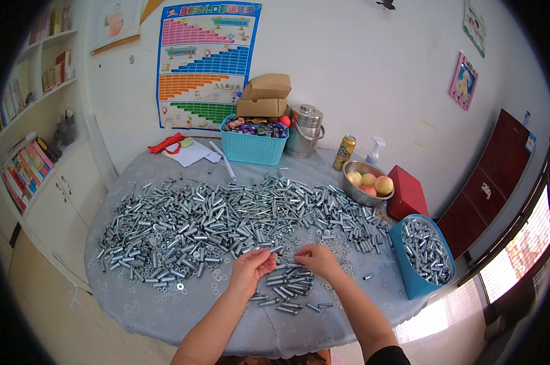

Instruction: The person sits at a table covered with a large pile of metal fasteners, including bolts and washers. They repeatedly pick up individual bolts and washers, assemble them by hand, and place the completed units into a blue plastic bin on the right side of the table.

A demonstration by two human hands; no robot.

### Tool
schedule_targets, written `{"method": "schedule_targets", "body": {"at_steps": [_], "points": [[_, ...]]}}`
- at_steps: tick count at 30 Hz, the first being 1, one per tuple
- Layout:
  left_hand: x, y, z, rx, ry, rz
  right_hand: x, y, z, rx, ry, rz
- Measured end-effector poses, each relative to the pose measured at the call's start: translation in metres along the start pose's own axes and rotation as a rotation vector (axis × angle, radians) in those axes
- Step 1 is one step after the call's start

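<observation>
Beyond the small bolt pile (290, 281), left hand (255, 264) pinched a metal sleeve (276, 249); right hand (318, 260) was curled, contents indiscernible. Sleeve judged rigid, light, slick; best gripped mid-barrel.

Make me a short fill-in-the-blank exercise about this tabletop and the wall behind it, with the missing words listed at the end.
1. The ____ metal pile lies nearer the person than the large metal heap.
2. Of the two hands, the person's ____ hand is nearer the blue tub.
3. A ____ box stands beside the metal bowl of fruit.
4. The wall poster has a ____ border.

Missing words: small; right; red; blue.
</observation>
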State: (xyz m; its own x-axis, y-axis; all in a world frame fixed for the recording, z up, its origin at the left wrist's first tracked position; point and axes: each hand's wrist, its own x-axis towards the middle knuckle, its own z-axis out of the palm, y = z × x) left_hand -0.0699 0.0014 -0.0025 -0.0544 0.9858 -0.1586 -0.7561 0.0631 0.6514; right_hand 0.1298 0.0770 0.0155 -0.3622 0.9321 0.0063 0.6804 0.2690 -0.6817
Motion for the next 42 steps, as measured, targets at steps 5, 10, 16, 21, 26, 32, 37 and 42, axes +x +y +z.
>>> {"method": "schedule_targets", "body": {"at_steps": [5,10,16,21,26,32,37,42], "points": [[0.001,0.002,0.0,0.019,0.002,-0.016,0.02,-0.015,0.02,-0.203,-0.038,0.085],[0.0,0.001,0.001,0.034,0.019,-0.02,0.024,-0.025,0.019,-0.299,-0.053,0.087],[0.002,-0.002,0.0,0.069,0.013,-0.029,0.03,-0.029,0.015,-0.415,-0.134,0.057],[0.002,-0.001,-0.002,0.09,0.015,-0.038,0.026,-0.03,0.019,-0.5,-0.092,0.007],[0.002,-0.005,0.001,0.13,0.022,-0.052,0.021,-0.017,0.022,-0.407,-0.022,-0.069],[0.0,-0.001,0.0,0.126,0.038,-0.045,0.011,-0.021,0.013,-0.057,0.15,-0.088],[-0.002,-0.005,0.005,0.131,0.041,-0.049,-0.005,0.002,0.01,0.597,0.125,-0.102],[-0.001,-0.009,0.002,0.156,0.047,-0.066,-0.016,-0.002,0.014,0.651,0.094,-0.208]]}}
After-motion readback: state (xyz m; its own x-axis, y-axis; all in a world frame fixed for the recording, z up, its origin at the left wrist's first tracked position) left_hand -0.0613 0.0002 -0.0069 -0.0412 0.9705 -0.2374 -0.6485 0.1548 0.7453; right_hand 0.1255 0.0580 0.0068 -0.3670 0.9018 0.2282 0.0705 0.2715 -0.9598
